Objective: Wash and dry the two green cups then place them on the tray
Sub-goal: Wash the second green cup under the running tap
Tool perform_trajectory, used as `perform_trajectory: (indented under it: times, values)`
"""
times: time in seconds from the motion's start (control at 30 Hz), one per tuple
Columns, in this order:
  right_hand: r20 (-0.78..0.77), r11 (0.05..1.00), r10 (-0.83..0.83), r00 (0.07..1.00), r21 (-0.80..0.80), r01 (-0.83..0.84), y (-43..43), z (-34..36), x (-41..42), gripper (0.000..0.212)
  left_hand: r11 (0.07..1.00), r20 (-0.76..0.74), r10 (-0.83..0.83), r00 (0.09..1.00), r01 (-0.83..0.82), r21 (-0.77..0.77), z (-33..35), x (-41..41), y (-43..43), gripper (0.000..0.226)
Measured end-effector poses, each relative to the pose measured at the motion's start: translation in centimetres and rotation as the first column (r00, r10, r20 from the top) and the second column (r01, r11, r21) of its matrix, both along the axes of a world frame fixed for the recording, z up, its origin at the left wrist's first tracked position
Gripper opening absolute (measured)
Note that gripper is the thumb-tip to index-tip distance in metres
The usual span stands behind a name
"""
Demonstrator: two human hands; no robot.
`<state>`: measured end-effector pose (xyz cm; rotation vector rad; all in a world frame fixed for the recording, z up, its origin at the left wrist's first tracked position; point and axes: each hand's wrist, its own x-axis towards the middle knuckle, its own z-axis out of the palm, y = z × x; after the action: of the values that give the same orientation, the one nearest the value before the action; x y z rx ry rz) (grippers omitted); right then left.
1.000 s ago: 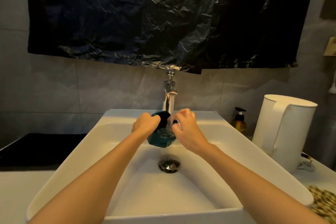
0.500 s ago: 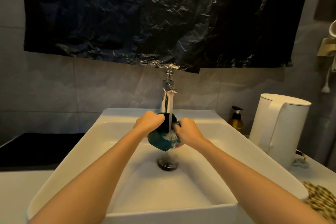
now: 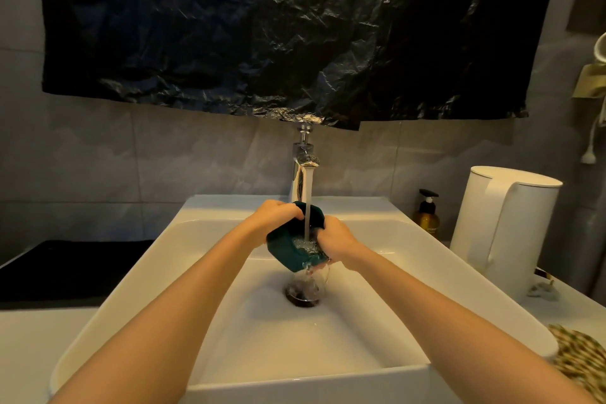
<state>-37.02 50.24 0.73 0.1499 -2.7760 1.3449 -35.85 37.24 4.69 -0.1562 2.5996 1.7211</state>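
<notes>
One green cup [image 3: 288,248] hangs over the drain [image 3: 303,295], tilted with its mouth turned up, clasped between both grips. The left hand [image 3: 275,215] curls over its far upper rim, and the right hand [image 3: 337,239] wraps its right side, fingers under the low edge. The cup is dark teal and matte with faceted walls. A thin water stream [image 3: 307,203] from the chrome faucet [image 3: 301,170] falls into its mouth, froths there and spills off the low edge. The sink [image 3: 196,233] is a glossy white rectangular basin. On the bench [image 3: 570,308] at right stand an amber pump bottle [image 3: 427,215] and a tall white cylindrical jug [image 3: 505,229], with a woven mat [image 3: 583,361] lying nearer. A crinkled black plastic sheet [image 3: 262,26] covers the wall above.
</notes>
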Motion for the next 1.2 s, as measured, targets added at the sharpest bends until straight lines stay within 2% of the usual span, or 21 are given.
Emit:
perform_trajectory:
  times: [0.03, 0.07, 0.13, 0.17, 0.23, 0.3, 0.4, 0.47, 0.53, 0.57, 0.63, 0.7, 0.73, 0.8, 0.9, 0.97, 1.07, 1.13, 1.2]
  values:
    - [0.069, 0.991, -0.004, 0.998, -0.133, 0.013, -0.1, 0.2, 0.2, 0.024, 0.997, -0.007, -0.017, 1.0, 0.018, 0.073, 0.0, 0.0, 0.0, 0.01]
    - [0.151, 0.957, 0.012, 0.989, -0.29, 0.033, -0.2, 0.4, 0.4, 0.024, 0.99, -0.027, -0.039, 0.999, 0.042, 0.137, -0.1, -0.1, 0.1, 0.021]
    - [0.265, 0.83, 0.107, 0.958, -0.555, 0.061, -0.1, 1.0, 0.7, 0.024, 0.974, -0.078, -0.072, 0.994, 0.087, 0.21, -0.5, -0.3, 0.4, 0.051]
    - [0.289, 0.782, 0.177, 0.941, -0.622, 0.044, 0.1, 1.1, 0.8, 0.023, 0.976, -0.113, -0.068, 0.991, 0.09, 0.199, -0.7, -0.4, 0.6, 0.058]
    - [0.293, 0.736, 0.319, 0.901, -0.676, -0.041, 0.6, 1.2, 0.9, 0.027, 0.987, -0.187, -0.023, 0.982, 0.052, 0.152, -1.1, -0.6, 0.7, 0.059]
    - [0.284, 0.767, 0.365, 0.886, -0.632, -0.113, 0.8, 1.1, 1.1, 0.034, 0.993, -0.23, 0.021, 0.973, 0.005, 0.114, -1.4, -0.7, 0.4, 0.055]
    - [0.223, 0.905, 0.158, 0.962, -0.423, -0.051, 0.6, 0.3, 0.4, 0.03, 0.999, -0.251, 0.042, 0.967, -0.038, 0.019, -1.5, -0.6, 0.0, 0.05]
    - [0.176, 0.951, 0.0, 0.984, -0.306, 0.054, 0.3, -0.2, 0.0, 0.02, 0.999, -0.257, 0.032, 0.966, -0.042, -0.034, -1.4, -0.4, 0.0, 0.047]
    - [0.077, 0.977, -0.09, 0.993, -0.186, 0.103, 0.3, -0.4, -0.1, 0.022, 0.997, -0.257, 0.015, 0.966, -0.033, -0.066, -1.3, -0.4, 0.0, 0.044]
    - [0.067, 0.98, -0.083, 0.994, -0.178, 0.093, 0.3, -0.4, 0.0, 0.022, 0.996, -0.256, 0.015, 0.966, -0.037, -0.081, -1.2, -0.4, -0.1, 0.043]
    - [0.092, 0.971, 0.034, 0.995, -0.239, -0.011, 0.3, -0.4, 0.4, 0.017, 0.991, -0.261, 0.029, 0.965, -0.062, -0.118, -1.2, -0.5, -0.2, 0.043]
    - [0.049, 0.964, 0.144, 0.988, -0.232, -0.129, 0.4, -0.3, 0.6, 0.028, 0.983, -0.254, 0.03, 0.967, -0.074, -0.166, -1.2, -0.5, -0.2, 0.04]
    - [0.014, 0.97, 0.144, 0.989, -0.198, -0.139, 0.4, -0.4, 0.6, 0.034, 0.98, -0.249, 0.021, 0.968, -0.069, -0.185, -1.2, -0.5, -0.2, 0.037]
    - [-0.06, 0.987, 0.046, 0.997, -0.15, -0.054, 0.4, -0.6, 0.1, 0.028, 0.98, -0.239, -0.015, 0.971, -0.034, -0.197, -1.3, -0.6, -0.1, 0.034]
    - [-0.168, 0.997, -0.065, 0.984, 0.023, 0.07, 0.5, -0.8, -0.8, 0.023, 0.984, -0.223, -0.024, 0.974, -0.016, -0.179, -1.2, -0.6, 0.0, 0.035]
    - [-0.136, 0.999, 0.012, 0.991, 0.039, -0.007, 0.4, -0.7, -0.7, 0.025, 0.981, -0.224, -0.01, 0.975, -0.033, -0.191, -1.2, -0.6, 0.0, 0.035]
    - [-0.005, 0.966, 0.228, 0.974, -0.128, -0.226, 0.2, -0.9, -0.4, 0.034, 0.973, -0.24, 0.011, 0.971, -0.066, -0.219, -1.2, -0.6, -0.3, 0.035]
    - [0.009, 0.972, 0.171, 0.985, -0.164, -0.167, 0.2, -0.9, -0.5, 0.035, 0.98, -0.237, 0.014, 0.971, -0.06, -0.19, -1.2, -0.4, -0.4, 0.036]
    - [-0.071, 0.994, 0.019, 0.997, -0.104, -0.026, 0.1, -0.7, -0.4, 0.021, 0.989, -0.233, 0.006, 0.972, -0.039, -0.141, -1.1, -0.4, -0.3, 0.035]
